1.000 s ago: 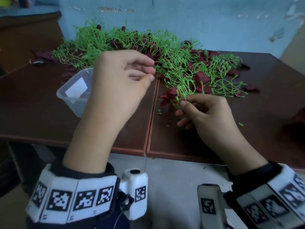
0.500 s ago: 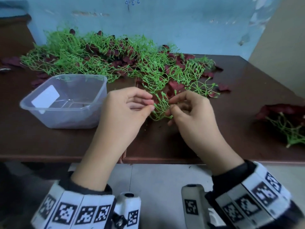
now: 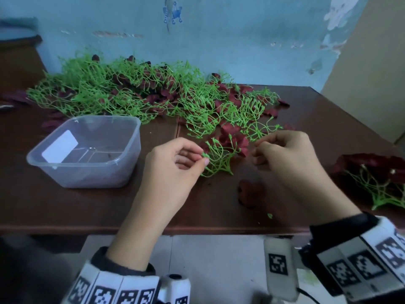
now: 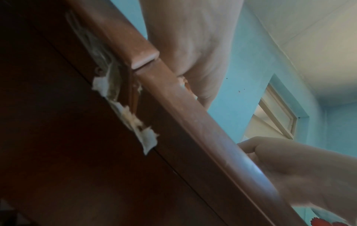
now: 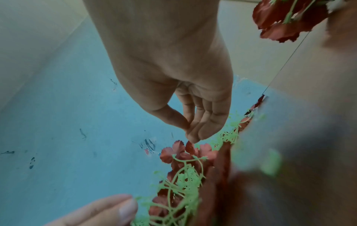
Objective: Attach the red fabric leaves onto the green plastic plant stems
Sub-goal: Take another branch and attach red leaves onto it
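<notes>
The green stem sprig (image 3: 217, 159) lies on the table (image 3: 87, 207), base toward the person, tips fanning away. Left hand (image 3: 175, 163), fingers curled, pinches a tip at the sprig's left edge. Right hand (image 3: 282, 154), knuckles up, thumb and forefinger pressed on a red leaf (image 5: 190, 147), just right of the sprig.

I can read no words, numbers or brand names anywhere. The bands on my wrists (image 3: 114, 291) carry only black-and-white square code markers, the white label (image 3: 60, 146) on the clear tub is blank, and the blue scribble (image 3: 173, 15) on the wall is no legible writing.
</notes>
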{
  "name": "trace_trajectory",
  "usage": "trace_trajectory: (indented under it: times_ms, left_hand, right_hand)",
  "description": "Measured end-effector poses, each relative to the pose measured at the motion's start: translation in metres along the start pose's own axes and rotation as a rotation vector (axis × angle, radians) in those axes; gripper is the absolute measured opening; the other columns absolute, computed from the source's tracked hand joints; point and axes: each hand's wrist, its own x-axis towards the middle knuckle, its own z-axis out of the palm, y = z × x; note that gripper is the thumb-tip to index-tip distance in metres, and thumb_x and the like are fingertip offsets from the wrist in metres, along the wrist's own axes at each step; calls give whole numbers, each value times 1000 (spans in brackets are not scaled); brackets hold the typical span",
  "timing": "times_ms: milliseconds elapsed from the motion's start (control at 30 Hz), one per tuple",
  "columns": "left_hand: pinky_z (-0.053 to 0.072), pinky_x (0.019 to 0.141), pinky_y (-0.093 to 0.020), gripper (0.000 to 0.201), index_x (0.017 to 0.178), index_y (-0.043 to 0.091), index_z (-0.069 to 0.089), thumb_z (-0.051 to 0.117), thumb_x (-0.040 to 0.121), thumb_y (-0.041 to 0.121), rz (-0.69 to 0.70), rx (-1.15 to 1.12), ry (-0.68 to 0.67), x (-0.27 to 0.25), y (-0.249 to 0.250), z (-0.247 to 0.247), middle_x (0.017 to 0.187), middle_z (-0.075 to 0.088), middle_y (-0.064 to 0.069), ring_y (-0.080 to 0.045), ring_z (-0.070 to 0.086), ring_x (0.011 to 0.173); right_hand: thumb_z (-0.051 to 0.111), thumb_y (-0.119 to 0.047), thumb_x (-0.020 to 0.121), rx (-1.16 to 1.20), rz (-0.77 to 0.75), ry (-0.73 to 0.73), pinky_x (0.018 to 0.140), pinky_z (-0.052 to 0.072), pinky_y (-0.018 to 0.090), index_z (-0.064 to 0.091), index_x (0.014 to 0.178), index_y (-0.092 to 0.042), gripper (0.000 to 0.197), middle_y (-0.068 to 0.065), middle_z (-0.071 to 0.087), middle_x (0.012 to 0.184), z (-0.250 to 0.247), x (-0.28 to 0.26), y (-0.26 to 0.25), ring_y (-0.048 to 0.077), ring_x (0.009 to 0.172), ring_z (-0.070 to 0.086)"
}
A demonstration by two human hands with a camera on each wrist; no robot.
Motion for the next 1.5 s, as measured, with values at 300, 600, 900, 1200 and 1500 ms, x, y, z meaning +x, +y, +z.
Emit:
trace_trajectory:
  times_ms: [300, 600, 900, 1200, 1500]
  left_hand:
    - [55, 62, -21, 19, 81, 24, 73, 82, 83, 7, -96, -48, -61, 11, -3, -4, 76, 73, 0, -16, 72, 67]
    - [47, 60, -15, 14, 79, 27, 73, 80, 85, 16, -168, 57, -280, 19, 1, -10, 70, 70, 10, -7, 63, 59]
    - [46, 57, -14, 11, 83, 36, 71, 80, 84, 30, -197, 210, -445, 27, 5, -10, 79, 70, 15, -1, 61, 58]
    - [45, 59, -12, 8, 86, 38, 69, 76, 87, 36, -198, 292, -503, 36, 1, -7, 82, 65, 29, 4, 60, 63]
    - [46, 63, -14, 10, 94, 41, 64, 72, 88, 43, -137, 354, -503, 37, -3, -5, 83, 58, 41, 5, 60, 70]
  right_hand:
    - [59, 0, 86, -238, 3, -120, 69, 61, 47, 70, 76, 3, 15, 23, 73, 75, -23, 69, -42, 33, 67, 71]
    - [60, -1, 87, -555, 18, -122, 76, 61, 46, 67, 83, 12, 16, 30, 70, 80, -49, 163, -36, 31, 66, 65]
    - [66, -17, 94, -838, -268, -268, 78, 58, 39, 77, 97, -12, 13, 4, 74, 81, -30, 214, -44, 20, 73, 69]
    - [38, 10, 94, -1156, -265, -686, 97, 54, 37, 35, 151, -34, 72, 4, 37, 158, 29, 235, -50, 21, 122, 58]
    - [41, 15, 91, -1134, -275, -617, 62, 55, 21, 53, 140, -23, 64, 9, 56, 141, 50, 233, -30, 6, 78, 61]
